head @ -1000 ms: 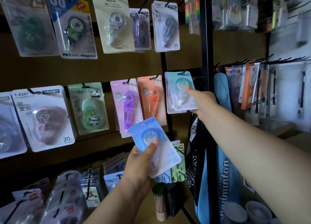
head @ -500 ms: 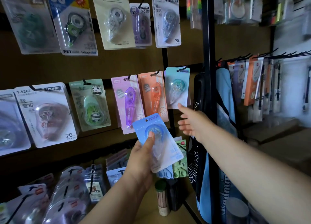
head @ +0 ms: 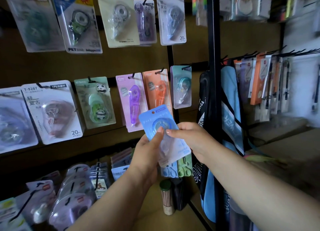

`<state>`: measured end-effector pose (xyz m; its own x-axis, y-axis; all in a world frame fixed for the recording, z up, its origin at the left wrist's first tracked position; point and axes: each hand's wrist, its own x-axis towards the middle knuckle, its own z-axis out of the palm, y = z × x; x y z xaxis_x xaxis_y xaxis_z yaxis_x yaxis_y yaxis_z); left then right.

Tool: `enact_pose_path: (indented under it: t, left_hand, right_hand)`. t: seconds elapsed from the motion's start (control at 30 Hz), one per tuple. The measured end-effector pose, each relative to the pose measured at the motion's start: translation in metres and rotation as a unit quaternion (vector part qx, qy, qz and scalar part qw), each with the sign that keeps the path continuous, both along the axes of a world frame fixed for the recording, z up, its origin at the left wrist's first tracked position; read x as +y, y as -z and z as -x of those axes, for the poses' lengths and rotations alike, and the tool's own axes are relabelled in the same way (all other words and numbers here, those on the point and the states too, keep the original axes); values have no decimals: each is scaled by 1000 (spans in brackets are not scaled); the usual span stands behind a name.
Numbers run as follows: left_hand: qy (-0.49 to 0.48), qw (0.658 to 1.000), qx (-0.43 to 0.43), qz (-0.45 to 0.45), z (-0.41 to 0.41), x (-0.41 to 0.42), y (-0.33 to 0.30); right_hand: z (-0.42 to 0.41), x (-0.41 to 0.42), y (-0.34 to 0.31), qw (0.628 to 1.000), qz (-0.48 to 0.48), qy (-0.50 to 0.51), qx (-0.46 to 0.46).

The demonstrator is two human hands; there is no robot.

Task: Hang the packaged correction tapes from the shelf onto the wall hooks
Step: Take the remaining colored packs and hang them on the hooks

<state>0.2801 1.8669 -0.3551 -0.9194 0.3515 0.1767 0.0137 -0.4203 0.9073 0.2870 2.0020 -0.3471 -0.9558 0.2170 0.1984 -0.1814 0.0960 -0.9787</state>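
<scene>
Blue card and clear blister, that is the correction tape pack (head: 161, 132) I have in front of me, tilted, its hang hole at the top left. My left hand (head: 147, 154) grips it from below with the thumb pressed on the blister; my right hand (head: 190, 139) pinches its right edge, fingertips meeting the left thumb over the round tape wheel. So both hands are closed on this one pack, and it hangs on nothing yet.

On the wall panel the middle row of hooks is already well filled: a purple pack (head: 132, 100), an orange pack (head: 157, 92) and, at the row's right end beside the black upright post (head: 212, 57), a teal pack (head: 181, 87) whose design looks like mine in another colour. The upper row carries packs too. My pack sits just below the orange and teal ones, overlapping the orange one's lower edge.

I judge the job well under way but not finished: this pack needs its hole lined up and slid onto a hook, probably near the teal one. Down at the shelf's left end lie more packs (head: 72, 192), blurred; whether they are waiting to be hung I cannot tell.
</scene>
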Motion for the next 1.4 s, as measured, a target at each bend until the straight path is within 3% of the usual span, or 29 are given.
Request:
enact_pose_path:
  t: [0.27,0.57,0.8,1.1,1.4]
  left_hand:
    - [-107,990,28,84,12,-6,4]
    - [-138,983,39,115,12,-19,9]
    - [-147,974,58,160,23,-23,20]
    - [-154,924,139,321,41,-36,43]
    - [-152,922,146,324,47,-36,49]
  right_hand:
    - [0,22,-18,990,94,83,63]
    - [12,68,-71,959,147,175,166]
    - [26,75,-79,964,148,166,145]
    - [40,70,-85,962,169,173,128]
    - [67,65,-84,967,127,216,36]
